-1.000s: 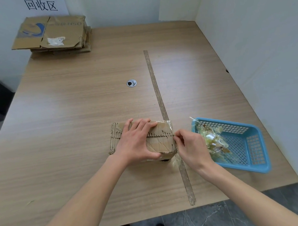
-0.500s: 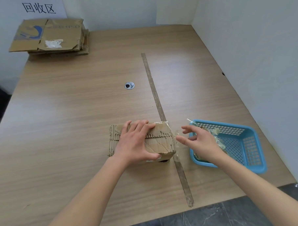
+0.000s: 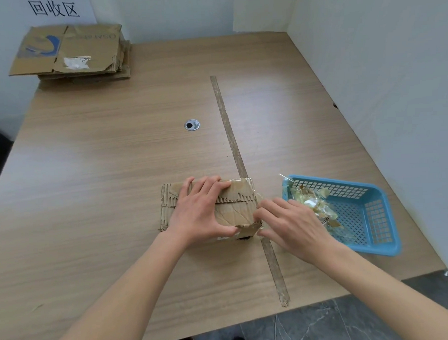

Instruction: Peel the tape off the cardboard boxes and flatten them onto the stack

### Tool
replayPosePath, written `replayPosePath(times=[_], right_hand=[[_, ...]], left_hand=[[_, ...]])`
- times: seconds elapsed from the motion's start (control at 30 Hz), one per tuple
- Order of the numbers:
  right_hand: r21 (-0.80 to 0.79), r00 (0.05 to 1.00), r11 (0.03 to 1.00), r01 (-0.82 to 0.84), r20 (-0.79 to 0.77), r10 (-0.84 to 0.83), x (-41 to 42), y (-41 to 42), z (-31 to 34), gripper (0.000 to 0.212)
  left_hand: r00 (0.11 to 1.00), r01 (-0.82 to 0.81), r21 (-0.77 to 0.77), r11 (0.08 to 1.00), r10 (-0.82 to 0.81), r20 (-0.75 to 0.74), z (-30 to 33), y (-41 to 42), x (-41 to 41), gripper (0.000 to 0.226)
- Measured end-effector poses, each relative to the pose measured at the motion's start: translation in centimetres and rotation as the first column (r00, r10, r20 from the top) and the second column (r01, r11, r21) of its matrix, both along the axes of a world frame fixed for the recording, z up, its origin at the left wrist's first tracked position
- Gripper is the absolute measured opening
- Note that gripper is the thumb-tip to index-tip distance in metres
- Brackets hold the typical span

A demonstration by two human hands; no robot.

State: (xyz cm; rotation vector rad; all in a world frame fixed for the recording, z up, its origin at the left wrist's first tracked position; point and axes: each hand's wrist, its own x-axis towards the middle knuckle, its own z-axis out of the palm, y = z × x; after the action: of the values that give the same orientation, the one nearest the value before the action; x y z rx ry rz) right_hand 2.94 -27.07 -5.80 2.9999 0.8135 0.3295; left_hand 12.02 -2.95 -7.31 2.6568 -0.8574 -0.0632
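A small worn cardboard box (image 3: 236, 208) with clear tape on its seams lies on the wooden table near the front edge. My left hand (image 3: 199, 217) holds it down, fingers spread across the top and thumb curled round the near side. My right hand (image 3: 292, 223) is at the box's right end; its straight fingertips touch the taped edge and the thumb sits by the lower corner. Whether it pinches any tape is hidden. The stack of flattened cardboard (image 3: 69, 50) lies at the table's far left corner.
A blue plastic basket (image 3: 375, 248) holding crumpled tape scraps (image 3: 314, 202) stands right of the box, near the table's right edge. A long brown strip (image 3: 232, 138) runs down the table under the box. A cable grommet (image 3: 191, 125) sits mid-table. White walls close the right and far sides.
My right hand pulled away from the box toward the basket with fingers open, then came back to the box's right end. My left hand stayed on the box.
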Motion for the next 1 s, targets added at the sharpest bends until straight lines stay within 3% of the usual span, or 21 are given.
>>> replayPosePath(times=[0.4, 0.53, 0.6, 0.73, 1.0], right_hand=[[0.091, 0.998, 0.996, -0.024, -0.05, 0.029, 0.7, 0.3, -0.1, 0.041], [0.086, 0.996, 0.993, -0.086, -0.004, 0.086, 0.5, -1.2, 0.2, 0.026], [0.149, 0.999, 0.989, -0.013, -0.046, 0.02, -0.7, -4.3, 0.5, 0.033], [0.27, 0.949, 0.941, 0.204, -0.292, -0.122, -4.6, -9.4, 0.6, 0.026], [0.558, 0.922, 0.735, 0.384, -0.271, -0.276, 0.3, -1.6, 1.3, 0.035]], left_hand=[[0.999, 0.045, -0.002, 0.999, -0.045, 0.012, 0.1, 0.0, 0.0, 0.104], [1.0, -0.001, -0.007, 1.0, 0.001, -0.022, 0.4, -0.1, 0.5, 0.106], [0.999, -0.027, 0.006, 1.0, 0.027, -0.027, 0.4, -0.2, 1.0, 0.106], [1.0, -0.03, 0.03, 0.999, 0.03, 0.004, 0.0, -0.5, 1.0, 0.106], [1.0, -0.025, 0.036, 0.999, 0.025, -0.007, 0.2, -0.6, 0.6, 0.108]])
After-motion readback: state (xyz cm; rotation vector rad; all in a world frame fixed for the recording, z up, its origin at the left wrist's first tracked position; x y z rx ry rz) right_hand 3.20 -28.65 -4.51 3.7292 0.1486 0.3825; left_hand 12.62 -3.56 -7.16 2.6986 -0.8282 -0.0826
